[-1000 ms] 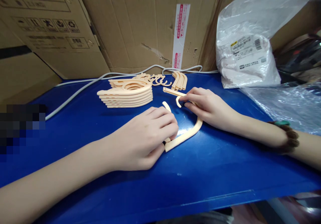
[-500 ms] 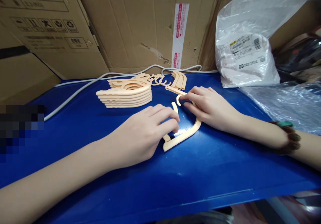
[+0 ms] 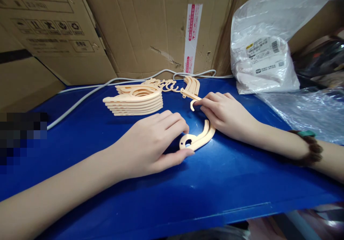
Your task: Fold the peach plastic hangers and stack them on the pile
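Note:
A cream plastic folding clothes hanger [image 3: 200,142] lies low over the blue table, one arm folded into a curve with a round hole at its end. My right hand [image 3: 224,114] is closed over its middle, fingertips at the small hook [image 3: 192,105]. Thumb and fingers of my left hand [image 3: 158,145] sit either side of the folded end, thumb along the lower edge. Part of the hanger is hidden beneath my right hand. Behind my left hand rises a neat stack of similar hangers [image 3: 134,102].
Loose hooks [image 3: 169,85] and curved arm pieces [image 3: 192,85] lie at the back of the blue table [image 3: 228,189]. A white cable [image 3: 88,102] runs behind them along cardboard boxes [image 3: 150,32]. On the right stands a labelled plastic bag [image 3: 264,60] beside clear wrap [image 3: 309,112].
The hanger's near arm parts have swung together into a compact curve. My left thumb has come out along its lower edge. My right hand stays almost in place.

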Tool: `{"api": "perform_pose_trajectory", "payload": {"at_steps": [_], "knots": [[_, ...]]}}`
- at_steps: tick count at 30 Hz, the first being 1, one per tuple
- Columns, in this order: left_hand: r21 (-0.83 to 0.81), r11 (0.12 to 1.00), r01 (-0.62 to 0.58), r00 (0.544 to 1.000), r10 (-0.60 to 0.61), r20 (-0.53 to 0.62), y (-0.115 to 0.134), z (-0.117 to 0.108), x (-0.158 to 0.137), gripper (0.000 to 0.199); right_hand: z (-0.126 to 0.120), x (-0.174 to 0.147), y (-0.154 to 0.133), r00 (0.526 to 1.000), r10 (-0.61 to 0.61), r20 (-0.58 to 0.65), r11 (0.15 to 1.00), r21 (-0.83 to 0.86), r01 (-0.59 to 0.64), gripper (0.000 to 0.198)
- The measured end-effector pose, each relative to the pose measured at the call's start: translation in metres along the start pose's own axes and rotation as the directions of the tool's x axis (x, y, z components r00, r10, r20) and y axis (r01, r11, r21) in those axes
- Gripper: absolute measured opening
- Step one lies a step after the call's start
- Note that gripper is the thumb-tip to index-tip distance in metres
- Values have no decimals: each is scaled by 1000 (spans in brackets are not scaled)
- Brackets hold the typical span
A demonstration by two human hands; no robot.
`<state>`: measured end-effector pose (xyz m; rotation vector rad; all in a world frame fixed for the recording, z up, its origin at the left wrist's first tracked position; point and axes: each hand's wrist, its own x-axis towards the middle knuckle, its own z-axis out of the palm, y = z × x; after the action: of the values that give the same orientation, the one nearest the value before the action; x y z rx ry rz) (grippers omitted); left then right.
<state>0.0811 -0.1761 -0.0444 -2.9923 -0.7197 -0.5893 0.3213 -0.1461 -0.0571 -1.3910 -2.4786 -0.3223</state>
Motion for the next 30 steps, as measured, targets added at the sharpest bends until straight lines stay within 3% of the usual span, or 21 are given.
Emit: {"api": "perform_pose_trajectory", "payload": {"at_steps": [4,10,17,30], "knots": [[-52,998,-42,997,45,57,2,-1,1,45,1,0,0,1000,4,-8,1000,-19,-4,35],[-35,999,1,994,3,108,3,-1,3,31,0,0,0,1000,-2,-2,999,-33,2,32],[-15,1000,15,996,-13,91,-1,3,1,20,0,0,1,999,-40,0,999,-2,40,32],[13,1000,9,996,-10,91,-2,4,1,24,0,0,2,995,-99,8,991,94,97,35]]}}
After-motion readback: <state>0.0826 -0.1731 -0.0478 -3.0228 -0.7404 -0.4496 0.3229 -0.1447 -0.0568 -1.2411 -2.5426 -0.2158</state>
